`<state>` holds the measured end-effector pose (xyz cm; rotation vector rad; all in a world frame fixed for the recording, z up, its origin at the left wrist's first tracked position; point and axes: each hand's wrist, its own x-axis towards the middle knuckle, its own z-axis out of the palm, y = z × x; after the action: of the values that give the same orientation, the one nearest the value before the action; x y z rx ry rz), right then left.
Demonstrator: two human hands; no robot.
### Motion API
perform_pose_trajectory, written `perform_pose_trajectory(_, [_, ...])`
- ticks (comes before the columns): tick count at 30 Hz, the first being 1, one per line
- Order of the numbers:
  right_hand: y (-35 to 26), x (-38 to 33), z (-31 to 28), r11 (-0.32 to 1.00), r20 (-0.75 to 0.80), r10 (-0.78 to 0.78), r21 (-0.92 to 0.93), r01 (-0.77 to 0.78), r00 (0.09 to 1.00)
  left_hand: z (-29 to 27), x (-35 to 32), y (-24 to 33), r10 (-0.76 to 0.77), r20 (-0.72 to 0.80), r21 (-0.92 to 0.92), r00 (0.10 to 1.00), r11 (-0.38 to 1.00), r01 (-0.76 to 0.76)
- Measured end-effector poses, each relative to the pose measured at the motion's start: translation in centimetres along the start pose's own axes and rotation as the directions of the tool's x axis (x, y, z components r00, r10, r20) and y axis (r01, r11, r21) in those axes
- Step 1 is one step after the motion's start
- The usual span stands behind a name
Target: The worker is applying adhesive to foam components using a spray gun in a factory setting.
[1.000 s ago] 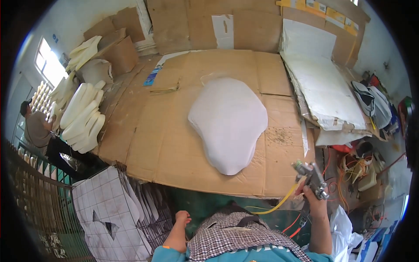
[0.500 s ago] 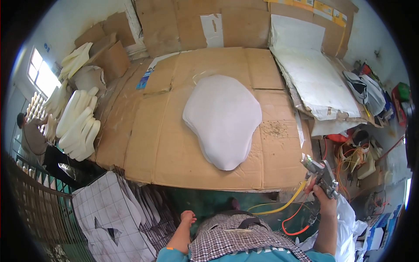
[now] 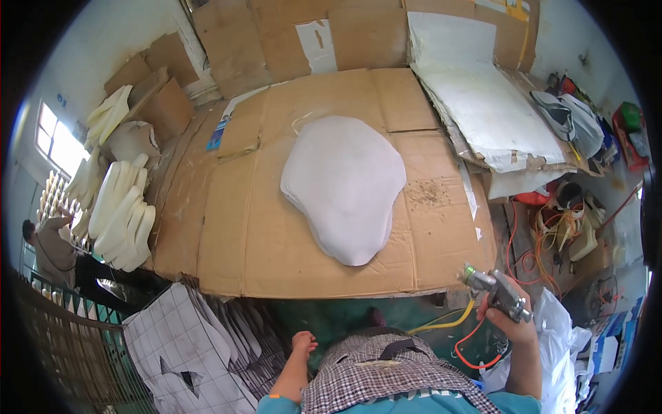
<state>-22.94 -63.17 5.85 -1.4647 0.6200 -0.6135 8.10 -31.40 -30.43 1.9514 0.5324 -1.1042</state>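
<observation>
Two bare hands are in front of the person's checked apron (image 3: 376,376) and teal shirt (image 3: 514,404). L hand (image 3: 303,342) is beside the apron, its fingers curled in a loose fist; I cannot tell if sth. is inside. R hand (image 3: 516,328) is closed around a metal spray gun (image 3: 498,291), whose greenish front end points to the L, near the front R corner of the table. A yellow hose (image 3: 452,322) comes up close to the gun, and an orange-red hose (image 3: 463,350) hangs in a loop under it. Just R of the forearm is a white plastic bag (image 3: 557,338); on the L, a lot of pale sheets (image 3: 162,338) stand on a wire rack, the nearest one w/ a grid of lines and a dark star-shaped hole. Beyond, the table is covered w/ brown cardboard (image 3: 227,238). Approx. in its middle lies a stack of pale lilac-grey pieces (image 3: 345,183), flat, broad at the far end and narrow toward the person, well apart from both hands. On the far L are cream foam pieces (image 3: 121,217), piled at the table side, and next to them a co-worker (image 3: 55,252) in a brown top, w/ arms raised. On the far R, white sheeting (image 3: 489,121) lies on layers of cardboard. At the back, more cardboard panels (image 3: 365,41) cover the wall.
</observation>
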Motion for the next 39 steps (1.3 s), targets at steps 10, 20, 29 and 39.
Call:
perform_pose_trajectory(10, [-0.8, -2.2, -2.1, 0.985, 0.044, 0.074, -0.156, -0.066, 0.996, 0.4, -1.1, 6.6, 0.217, 0.034, -0.060, 0.976, 0.975, -0.215])
perform_pose_trajectory(20, [-0.6, 2.2, 0.7, 0.994, -0.220, -0.019, 0.100, 0.042, 0.975, 7.1, -2.8, 19.1, 0.720, 0.054, -0.110, 0.691, 0.693, -0.713])
perform_pose_trajectory(29, [-0.3, 1.3, -1.4, 0.996, 0.046, 0.074, 0.053, -0.076, 0.996, 14.0, -4.1, 23.6, 0.808, -0.047, 0.374, 0.587, 0.560, -0.740])
perform_pose_trajectory(39, [0.3, 3.4, -2.7, 0.998, -0.227, 0.037, 0.062, -0.023, 0.973, 14.3, -1.3, 23.4, 0.710, -0.120, 0.298, 0.694, 0.693, -0.657])
